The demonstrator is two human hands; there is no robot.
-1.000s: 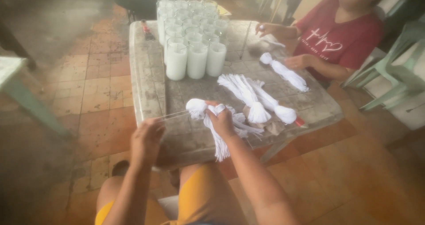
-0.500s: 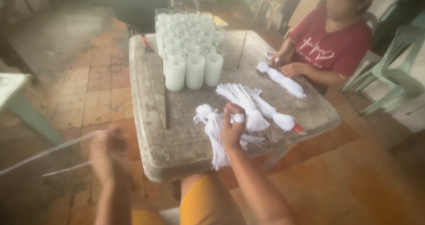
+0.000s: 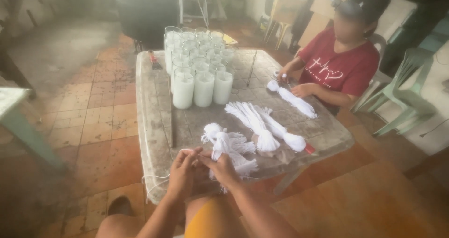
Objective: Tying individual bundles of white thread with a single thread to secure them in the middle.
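My left hand (image 3: pixel 181 172) and my right hand (image 3: pixel 222 168) meet at the near edge of a worn grey table (image 3: pixel 154 102). Both pinch thin white strings at the end of a white string bundle (image 3: pixel 225 143) that lies just beyond my fingers. A loose white string (image 3: pixel 150 184) hangs off the table edge below my left hand. Two more tied white bundles (image 3: pixel 262 125) lie to the right of mine.
Several glass jars filled with white wax (image 3: pixel 196 72) stand in rows at the table's middle and far side. A person in a red shirt (image 3: pixel 340 67) sits at the right, handling another white bundle (image 3: pixel 291 100). Green plastic chairs (image 3: pixel 407 93) stand behind them. A pale table corner (image 3: pixel 18 121) is at left.
My left hand swung out to the left pulling a long string, then came back to the table edge beside my right hand. The right hand stayed on the bundle.
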